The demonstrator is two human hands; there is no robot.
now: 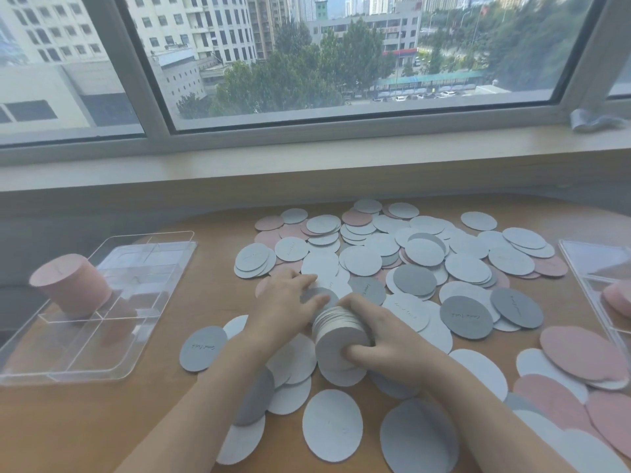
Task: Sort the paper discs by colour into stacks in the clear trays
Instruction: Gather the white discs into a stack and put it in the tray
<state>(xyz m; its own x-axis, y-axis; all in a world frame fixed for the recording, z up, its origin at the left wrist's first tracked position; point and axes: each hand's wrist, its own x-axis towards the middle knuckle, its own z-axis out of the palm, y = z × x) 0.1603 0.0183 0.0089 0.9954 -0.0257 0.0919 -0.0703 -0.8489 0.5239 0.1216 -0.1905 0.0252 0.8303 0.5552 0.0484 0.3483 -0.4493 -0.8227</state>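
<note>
Faintly, a short handwritten line shows on several grey discs: one dark grey disc point(466, 315) to the right of the hands carries script that looks like two words, too blurred to read, and a paler grey disc point(202, 348) near the left forearm bears the same sort of scrawl. No brand or printed label can be made out anywhere.

Both hands work at the middle of the wooden table point(85, 428). The right hand point(386, 331) grips a thick stack of grey-white discs point(341, 336), thumb curled over its near face and fingers wrapped round the far side, the stack lying on edge. The left hand point(285, 302) reaches across with nearly straight fingers touching a grey disc point(316, 297) just behind the stack.

Loose discs point(426, 254) (white, grey and pink, all mixed) lie spread over the table from the far edge down to the near right corner, many overlapping. At the left sits a clear tray point(68, 367) with dividers, holding a tall stack of pink discs point(70, 285) in its far left compartment. Another clear tray point(587, 264) is cut off by the right edge of the view, with pink discs point(618, 298) in it. Behind the table runs a windowsill point(307, 158), and a crumpled bit of pale material point(594, 121) rests at its right end.
</note>
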